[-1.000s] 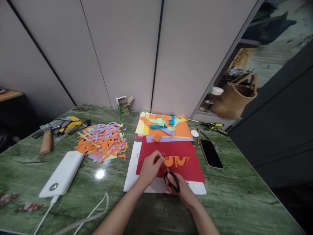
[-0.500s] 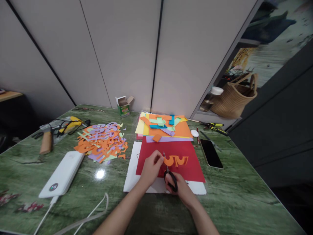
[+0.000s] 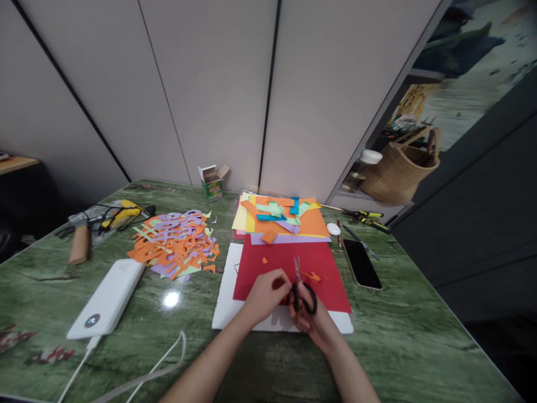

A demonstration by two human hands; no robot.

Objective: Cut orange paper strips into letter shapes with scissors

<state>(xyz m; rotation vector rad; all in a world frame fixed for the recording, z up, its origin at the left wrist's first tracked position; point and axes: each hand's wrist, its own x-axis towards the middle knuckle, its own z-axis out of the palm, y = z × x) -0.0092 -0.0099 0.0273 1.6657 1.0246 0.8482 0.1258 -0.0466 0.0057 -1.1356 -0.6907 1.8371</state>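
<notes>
My right hand [image 3: 310, 319] grips black-handled scissors [image 3: 305, 298] over the red sheet of paper [image 3: 274, 252], their blades pointing away from me and slightly apart. Just left of the handles, my left hand [image 3: 268, 288] is closed in a pinch close to my right fingers; what it holds, if anything, is hidden. An orange paper cutout [image 3: 312, 276] shows right of the blades, partly behind the scissors, and I cannot tell whether a hand holds it. One small orange scrap [image 3: 264, 260] lies on the red sheet. Beneath that sheet is a white board [image 3: 224, 302].
Left of the sheets lies a heap of cut paper [image 3: 174, 240], with a white power bank [image 3: 107, 299] nearer me. Behind are coloured sheets [image 3: 310, 224] and a small green box [image 3: 212, 187]. A phone [image 3: 363, 263] and a white oval object [image 3: 333, 229] sit at right.
Both hands have drawn slightly toward me and right. The scissors have moved away from the orange cutout, which now looks bunched up. A small orange scrap has appeared on the red sheet.
</notes>
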